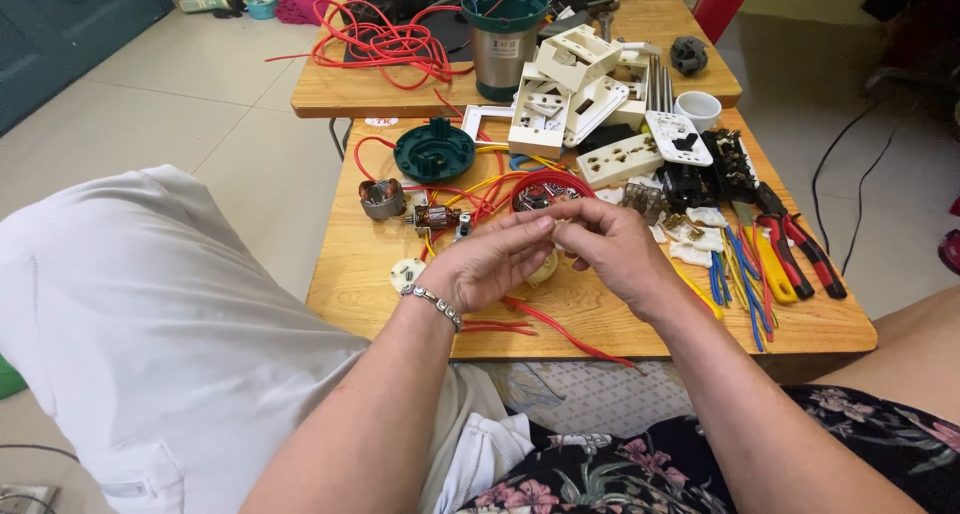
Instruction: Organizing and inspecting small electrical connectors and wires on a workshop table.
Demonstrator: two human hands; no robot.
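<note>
My left hand (487, 264) and my right hand (612, 249) met over the near half of the wooden table (600, 319), fingertips drawn together in a pinch around a small pale part (560, 224) held between them — so little of it showed past my fingers that I could not tell its exact shape, only that it was whitish and tiny. Both hands were closed down to the tips, the other fingers curled loosely, and a metal bracelet (433, 304) sat on my left wrist. I judged the piece to be light and stiff, likely plastic or ceramic with small metal bits, and easy to drop — best held by its edges between thumb and forefinger, not squeezed hard. Just behind my fingers stood a red round dish (548, 187) of small parts, with a motor rotor (432, 217) and red wires (545, 326) lying near my left hand. To my right lay blue and yellow wire offcuts (740, 269) and red-handled pliers (805, 249), and further back white socket plates (618, 160) and a green round cap (433, 151)
</note>
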